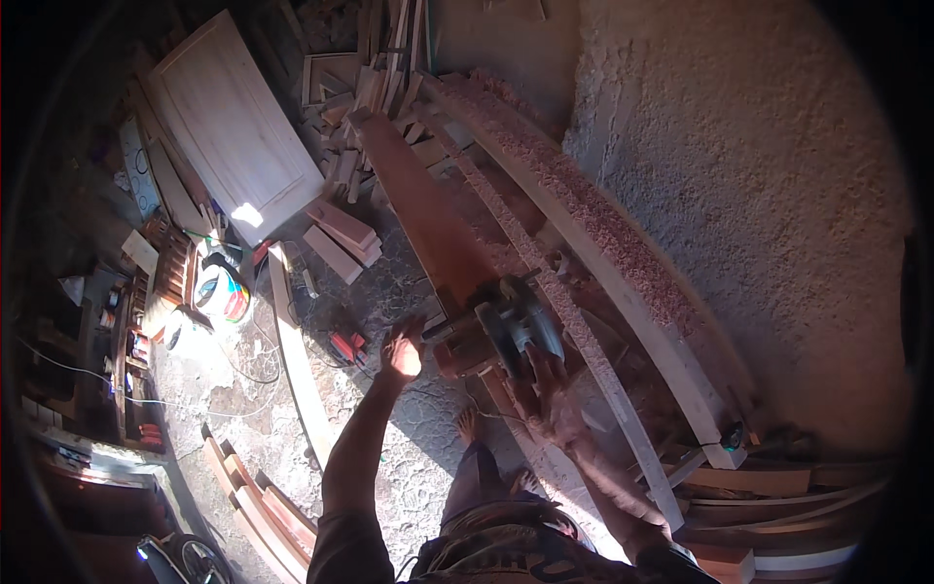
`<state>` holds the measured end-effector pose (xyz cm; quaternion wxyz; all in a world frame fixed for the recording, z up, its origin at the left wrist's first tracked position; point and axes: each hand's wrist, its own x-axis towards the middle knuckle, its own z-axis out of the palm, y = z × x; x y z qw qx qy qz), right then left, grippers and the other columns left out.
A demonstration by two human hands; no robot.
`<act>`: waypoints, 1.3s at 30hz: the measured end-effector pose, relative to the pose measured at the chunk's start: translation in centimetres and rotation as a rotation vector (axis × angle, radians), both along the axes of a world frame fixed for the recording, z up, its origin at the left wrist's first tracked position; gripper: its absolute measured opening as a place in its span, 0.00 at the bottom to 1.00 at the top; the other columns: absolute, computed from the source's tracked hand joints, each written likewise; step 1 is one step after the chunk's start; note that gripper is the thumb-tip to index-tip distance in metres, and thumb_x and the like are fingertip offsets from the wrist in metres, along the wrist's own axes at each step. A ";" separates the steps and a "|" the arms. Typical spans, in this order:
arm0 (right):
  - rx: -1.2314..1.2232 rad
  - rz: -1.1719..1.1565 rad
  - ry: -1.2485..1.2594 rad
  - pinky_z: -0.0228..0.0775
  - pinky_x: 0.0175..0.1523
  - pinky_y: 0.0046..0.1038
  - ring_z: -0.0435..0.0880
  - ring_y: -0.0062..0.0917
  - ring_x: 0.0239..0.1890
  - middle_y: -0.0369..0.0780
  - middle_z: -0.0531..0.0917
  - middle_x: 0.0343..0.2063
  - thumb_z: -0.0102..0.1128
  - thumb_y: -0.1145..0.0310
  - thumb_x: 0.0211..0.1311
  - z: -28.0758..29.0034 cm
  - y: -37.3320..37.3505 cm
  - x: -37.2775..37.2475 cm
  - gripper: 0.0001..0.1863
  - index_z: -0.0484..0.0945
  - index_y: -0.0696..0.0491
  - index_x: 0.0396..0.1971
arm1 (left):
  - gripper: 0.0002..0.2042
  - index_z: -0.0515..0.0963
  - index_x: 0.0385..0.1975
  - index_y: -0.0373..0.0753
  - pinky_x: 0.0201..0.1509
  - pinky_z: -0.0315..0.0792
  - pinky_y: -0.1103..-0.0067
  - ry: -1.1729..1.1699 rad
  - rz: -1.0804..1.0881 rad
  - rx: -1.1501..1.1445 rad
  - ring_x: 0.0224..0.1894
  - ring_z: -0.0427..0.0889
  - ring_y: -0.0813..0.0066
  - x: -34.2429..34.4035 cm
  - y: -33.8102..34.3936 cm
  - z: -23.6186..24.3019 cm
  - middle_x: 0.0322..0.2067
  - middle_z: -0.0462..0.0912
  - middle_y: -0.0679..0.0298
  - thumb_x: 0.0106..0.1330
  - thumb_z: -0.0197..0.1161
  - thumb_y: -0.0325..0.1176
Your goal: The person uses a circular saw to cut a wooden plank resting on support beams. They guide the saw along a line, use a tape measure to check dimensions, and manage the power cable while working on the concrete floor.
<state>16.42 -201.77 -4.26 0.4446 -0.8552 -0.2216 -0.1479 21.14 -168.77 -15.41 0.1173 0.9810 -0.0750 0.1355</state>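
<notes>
A circular saw [520,326] with a dark, rounded housing rests on a long reddish-brown plank [428,209] that runs away from me. My right hand [547,394] is at the near end of the saw, its fingers closed around its rear part; the grip itself is partly hidden. Beside the saw's left side, my left hand [401,350] has its fingers stretched out, close to a dark bar that sticks out toward it. Whether the fingertips touch that bar is hard to make out. My bare feet stand on the floor just below the saw.
Right of the plank, a long beam [603,248] carries reddish shavings [623,243] beside a rough wall. A pale panelled door [233,127] leans at the far left. A white bucket [224,297], a red tool [347,346], cables and cut boards [258,516] lie on the left.
</notes>
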 end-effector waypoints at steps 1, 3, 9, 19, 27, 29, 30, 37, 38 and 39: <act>-0.014 0.003 -0.010 0.75 0.47 0.47 0.80 0.53 0.47 0.57 0.76 0.49 0.64 0.64 0.64 -0.3 1.5 0.9 0.28 0.70 0.58 0.61 | 0.27 0.68 0.65 0.43 0.65 0.67 0.62 0.085 -0.063 0.078 0.63 0.71 0.53 2.3 -0.5 1.6 0.64 0.71 0.53 0.63 0.57 0.30; -0.046 0.016 0.052 0.76 0.46 0.47 0.79 0.56 0.43 0.58 0.74 0.48 0.66 0.62 0.63 -0.9 3.4 2.7 0.31 0.66 0.59 0.62 | 0.32 0.65 0.69 0.46 0.70 0.62 0.61 0.115 -0.187 0.193 0.68 0.67 0.57 6.2 -0.4 2.3 0.68 0.66 0.58 0.60 0.59 0.27; 0.068 0.018 0.254 0.78 0.44 0.46 0.83 0.52 0.45 0.54 0.80 0.46 0.69 0.55 0.61 -5.1 5.6 6.3 0.33 0.68 0.59 0.59 | 0.27 0.67 0.68 0.49 0.73 0.60 0.63 0.108 -0.517 0.202 0.70 0.65 0.63 14.7 0.5 -1.4 0.68 0.67 0.63 0.66 0.56 0.32; -0.017 -0.016 0.565 0.78 0.35 0.38 0.88 0.38 0.31 0.46 0.85 0.25 0.70 0.53 0.60 -1.5 6.2 7.7 0.24 0.80 0.60 0.42 | 0.19 0.76 0.55 0.40 0.60 0.72 0.64 0.585 -0.478 -0.174 0.58 0.77 0.57 18.8 -1.2 -2.3 0.56 0.77 0.56 0.76 0.47 0.45; 0.049 0.043 0.655 0.79 0.41 0.39 0.88 0.44 0.39 0.50 0.86 0.33 0.70 0.55 0.60 -0.7 5.2 6.1 0.25 0.78 0.59 0.49 | 0.43 0.73 0.56 0.31 0.69 0.63 0.62 0.161 -0.621 0.540 0.64 0.71 0.54 17.4 -1.3 -5.2 0.58 0.75 0.51 0.37 0.80 0.46; 0.075 0.053 0.656 0.78 0.41 0.39 0.88 0.43 0.39 0.50 0.86 0.34 0.71 0.56 0.60 -0.1 4.4 4.7 0.26 0.77 0.59 0.50 | 0.49 0.72 0.57 0.28 0.71 0.59 0.61 0.131 -0.588 0.542 0.66 0.69 0.52 15.9 -1.8 -5.4 0.59 0.75 0.49 0.30 0.82 0.48; 0.089 0.058 0.655 0.78 0.41 0.38 0.88 0.42 0.39 0.50 0.86 0.34 0.71 0.57 0.60 -0.1 3.9 4.0 0.26 0.77 0.59 0.50 | 0.51 0.72 0.57 0.27 0.72 0.58 0.61 0.124 -0.581 0.531 0.66 0.69 0.52 15.3 -2.3 -5.3 0.59 0.74 0.48 0.27 0.83 0.49; 0.119 -0.010 0.656 0.77 0.36 0.33 0.85 0.25 0.31 0.43 0.84 0.26 0.71 0.62 0.58 -2.7 2.3 3.0 0.20 0.79 0.60 0.44 | 0.46 0.79 0.48 0.28 0.70 0.60 0.62 0.007 -0.672 0.536 0.61 0.73 0.53 14.3 -3.8 -2.4 0.51 0.80 0.50 0.25 0.79 0.54; 0.089 0.001 0.626 0.77 0.36 0.33 0.85 0.26 0.31 0.44 0.85 0.27 0.71 0.63 0.57 -2.6 2.8 3.2 0.20 0.79 0.60 0.44 | 0.47 0.80 0.47 0.29 0.70 0.60 0.63 -0.035 -0.658 0.524 0.61 0.73 0.53 14.3 -2.9 -3.4 0.51 0.80 0.50 0.22 0.79 0.55; 0.056 0.003 0.597 0.78 0.36 0.33 0.85 0.27 0.31 0.44 0.85 0.27 0.71 0.63 0.56 -2.1 2.9 3.2 0.21 0.78 0.60 0.45 | 0.47 0.80 0.47 0.29 0.70 0.60 0.63 -0.039 -0.655 0.505 0.61 0.73 0.53 14.5 -2.5 -4.0 0.50 0.80 0.51 0.22 0.79 0.54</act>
